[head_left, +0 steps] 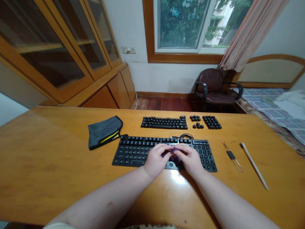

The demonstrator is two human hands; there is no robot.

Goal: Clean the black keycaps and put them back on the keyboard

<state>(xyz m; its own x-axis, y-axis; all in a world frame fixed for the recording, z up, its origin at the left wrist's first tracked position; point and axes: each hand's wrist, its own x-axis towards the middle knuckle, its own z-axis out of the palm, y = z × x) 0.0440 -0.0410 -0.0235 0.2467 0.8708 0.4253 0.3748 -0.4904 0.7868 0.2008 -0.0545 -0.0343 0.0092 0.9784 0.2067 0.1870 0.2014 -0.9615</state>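
Both my hands meet over the middle of a black keyboard [133,154], pinching a purple, soft-looking lump [175,150] between them. My left hand [157,159] grips its left side with thumb and fingers. From the other side, my right hand [192,159] has its fingertips closed on the same lump. More purple shows below the fingers, close to the keyboard, partly hidden. Keycaps sit on the keyboard's upper rows, while bare switches show lower down and at the right.
Removed keycaps [164,122] stand in groups behind the keyboard, including a number-pad block [212,122]. A grey cloth [103,132] with yellow lining lies left. A wire keycap puller [230,155] and a slim white stick [254,166] lie right. A coiled cable [186,136] rests behind the keyboard.
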